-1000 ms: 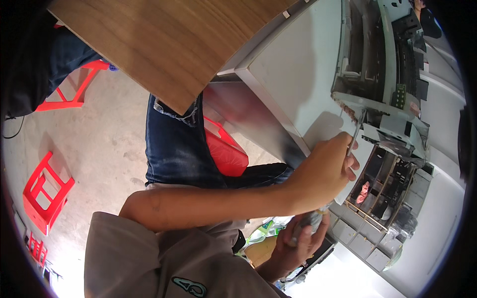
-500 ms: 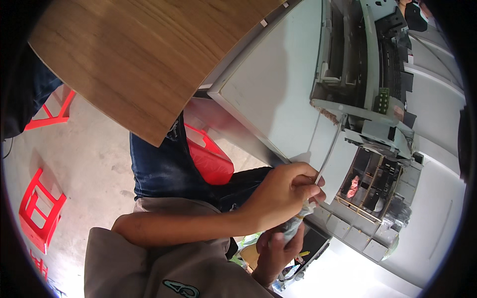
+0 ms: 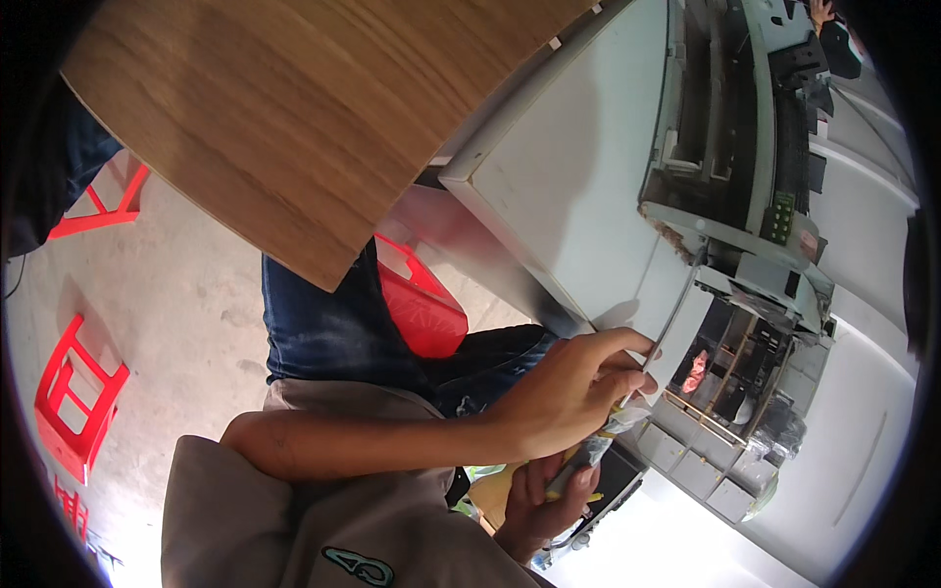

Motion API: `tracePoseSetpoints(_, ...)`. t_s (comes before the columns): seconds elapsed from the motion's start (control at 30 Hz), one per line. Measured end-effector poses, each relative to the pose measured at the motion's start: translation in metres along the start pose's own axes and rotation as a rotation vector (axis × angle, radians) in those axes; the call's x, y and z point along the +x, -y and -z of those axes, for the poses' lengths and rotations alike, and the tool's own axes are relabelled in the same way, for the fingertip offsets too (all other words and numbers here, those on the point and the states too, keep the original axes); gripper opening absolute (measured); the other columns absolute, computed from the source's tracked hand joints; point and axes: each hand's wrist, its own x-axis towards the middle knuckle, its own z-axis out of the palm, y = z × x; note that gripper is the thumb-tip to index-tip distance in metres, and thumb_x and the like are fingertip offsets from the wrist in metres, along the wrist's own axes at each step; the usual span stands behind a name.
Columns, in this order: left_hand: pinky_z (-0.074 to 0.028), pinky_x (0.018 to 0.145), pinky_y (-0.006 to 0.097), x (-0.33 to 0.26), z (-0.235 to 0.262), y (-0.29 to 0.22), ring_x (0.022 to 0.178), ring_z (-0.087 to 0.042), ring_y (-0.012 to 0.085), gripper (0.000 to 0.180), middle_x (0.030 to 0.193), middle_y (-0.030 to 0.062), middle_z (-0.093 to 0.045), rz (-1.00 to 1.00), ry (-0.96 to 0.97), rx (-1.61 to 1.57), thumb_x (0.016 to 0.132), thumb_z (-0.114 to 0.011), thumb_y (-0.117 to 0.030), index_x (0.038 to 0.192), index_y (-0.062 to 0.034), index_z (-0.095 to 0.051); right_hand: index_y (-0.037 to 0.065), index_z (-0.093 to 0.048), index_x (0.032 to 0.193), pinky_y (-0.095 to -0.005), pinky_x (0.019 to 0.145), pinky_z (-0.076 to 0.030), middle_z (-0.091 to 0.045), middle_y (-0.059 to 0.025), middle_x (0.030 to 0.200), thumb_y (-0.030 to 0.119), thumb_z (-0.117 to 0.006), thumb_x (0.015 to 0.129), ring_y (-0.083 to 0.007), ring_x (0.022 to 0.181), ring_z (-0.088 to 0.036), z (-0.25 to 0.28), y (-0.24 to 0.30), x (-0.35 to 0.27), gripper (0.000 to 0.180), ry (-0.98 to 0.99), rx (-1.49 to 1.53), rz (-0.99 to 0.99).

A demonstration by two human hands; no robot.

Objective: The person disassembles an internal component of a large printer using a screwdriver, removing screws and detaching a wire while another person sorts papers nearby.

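My left hand (image 3: 578, 392) reaches across from the left, its thumb and fingers pinched on a long thin grey rod (image 3: 676, 312). The rod slants up to the right, its far end near the opened grey machine (image 3: 774, 284). Just below, my right hand (image 3: 551, 498) is wrapped round a bundle (image 3: 590, 453) in clear, crinkled plastic, grey-green inside, with a yellowish band at its neck. The rod's near end meets the top of this bundle, but my left fingers partly hide how they join.
A wooden tabletop (image 3: 294, 127) fills the upper left, beside a white cabinet top (image 3: 559, 196). Red plastic stools (image 3: 421, 304) stand on the floor. Right of my hands is a dark compartmented frame (image 3: 727, 367) holding small parts. Another person's hand (image 3: 821, 12) shows at the top right.
The view has shifted a little, so the table and machine sit further right. Both hands keep hold of the rod and the bundle; the bundle appears slightly more exposed.
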Motion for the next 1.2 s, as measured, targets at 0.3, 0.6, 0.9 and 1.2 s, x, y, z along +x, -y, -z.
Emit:
tracePoseSetpoints(0.3, -0.052, 0.097, 0.033, 0.0, 0.003, -0.001, 0.107, -0.068, 0.0208, 0.022, 0.106, 0.0167, -0.069, 0.006, -0.005, 0.049, 0.101, -0.052, -0.002, 0.122, 0.0037, -0.053, 0.0, -0.04, 0.131, -0.0211, 0.038, -0.03, -0.049, -0.0102, 0.076, 0.032, -0.065, 0.09, -0.0091, 0.045, -0.038, 0.001, -0.001, 0.003, 0.058, 0.047, -0.014, 0.014)
tracePoseSetpoints(0.6, -0.052, 0.097, 0.032, 0.001, 0.001, 0.0, 0.107, -0.068, 0.0201, 0.021, 0.106, 0.017, -0.068, 0.0, -0.022, 0.037, 0.101, -0.051, -0.001, 0.122, 0.0045, -0.053, 0.001, -0.048, 0.119, -0.0183, 0.036, -0.032, -0.049, -0.0049, 0.078, 0.031, -0.057, 0.096, -0.0057, 0.043, -0.039, -0.001, -0.009, 0.006, 0.039, 0.076, 0.017, 0.091)
tracePoseSetpoints(0.9, -0.052, 0.092, 0.032, 0.004, 0.002, 0.001, 0.105, -0.069, 0.0203, 0.019, 0.102, 0.0171, -0.07, -0.012, -0.027, 0.082, 0.101, -0.051, -0.001, 0.119, 0.0061, -0.053, 0.002, -0.045, 0.132, -0.0196, 0.038, -0.03, -0.05, -0.0039, 0.078, 0.032, -0.055, 0.096, -0.0065, 0.044, -0.038, -0.003, -0.014, 0.014, 0.048, 0.006, -0.439, 0.289)
tracePoseSetpoints(1.2, -0.055, 0.085, 0.031, 0.004, -0.003, -0.011, 0.095, -0.072, 0.0204, 0.016, 0.099, 0.0184, -0.073, 0.018, -0.106, 0.169, 0.094, -0.059, 0.001, 0.108, 0.0082, -0.06, 0.001, -0.043, 0.133, -0.0193, 0.039, -0.038, -0.052, -0.0039, 0.081, 0.05, -0.049, 0.101, -0.0074, 0.05, -0.047, 0.012, -0.003, 0.019, 0.059, 0.394, 0.851, -0.511)
